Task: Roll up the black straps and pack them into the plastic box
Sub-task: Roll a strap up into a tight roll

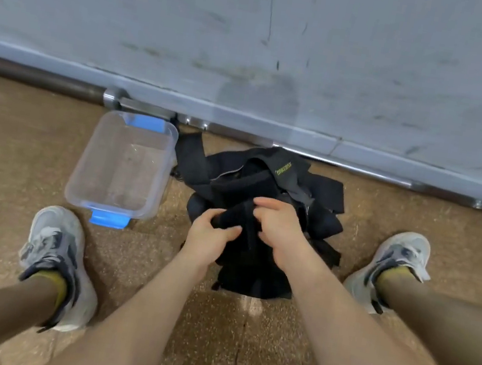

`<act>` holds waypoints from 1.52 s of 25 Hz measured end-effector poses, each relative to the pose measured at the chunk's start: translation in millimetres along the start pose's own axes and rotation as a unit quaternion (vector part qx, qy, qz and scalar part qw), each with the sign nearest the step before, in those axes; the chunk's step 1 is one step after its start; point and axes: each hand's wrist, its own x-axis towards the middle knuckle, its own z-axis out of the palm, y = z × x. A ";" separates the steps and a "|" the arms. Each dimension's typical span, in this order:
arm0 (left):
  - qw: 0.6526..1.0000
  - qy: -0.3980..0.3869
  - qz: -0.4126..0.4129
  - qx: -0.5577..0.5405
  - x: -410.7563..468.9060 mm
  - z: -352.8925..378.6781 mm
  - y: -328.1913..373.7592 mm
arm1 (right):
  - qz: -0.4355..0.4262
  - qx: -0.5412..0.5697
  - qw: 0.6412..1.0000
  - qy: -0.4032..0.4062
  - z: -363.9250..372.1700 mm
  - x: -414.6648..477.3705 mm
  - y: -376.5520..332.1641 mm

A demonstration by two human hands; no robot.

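Seen from above, two bare forearms reach forward between the person's legs, over a speckled brown floor (210,334). The left hand (209,237) curls its fingers and thumb around the end of a wide black fabric strap (233,217). The right hand (279,228) pinches the same strap just beside it, fingers bent. The strap rises from a loose heap of black straps (322,191) on the floor, flat bands overlapping and spilling outward; one band bears small yellow-green lettering. A pale grey sneaker (57,251) sits to the left and another (393,261) to the right, with bare floor between each and the heap. Just left of the heap lies a clear rectangular plastic box (123,164) with blue end clips (109,219), open-topped. Beyond, a metal bar (45,79) runs along the foot of a scuffed grey wall (256,28).
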 end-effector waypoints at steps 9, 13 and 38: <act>0.883 0.205 0.112 0.406 45.1 -5.6 -34.2 | -0.095 -0.355 0.925 0.092 -22.4 113.7 -41.9; 0.846 0.108 0.249 0.459 85.4 5.4 8.5 | -0.075 -0.239 0.964 0.090 -9.5 118.5 -23.7; 0.928 0.061 0.366 0.019 -56.8 -3.8 164.2 | -0.343 0.454 0.776 -0.274 -77.8 -168.7 -156.0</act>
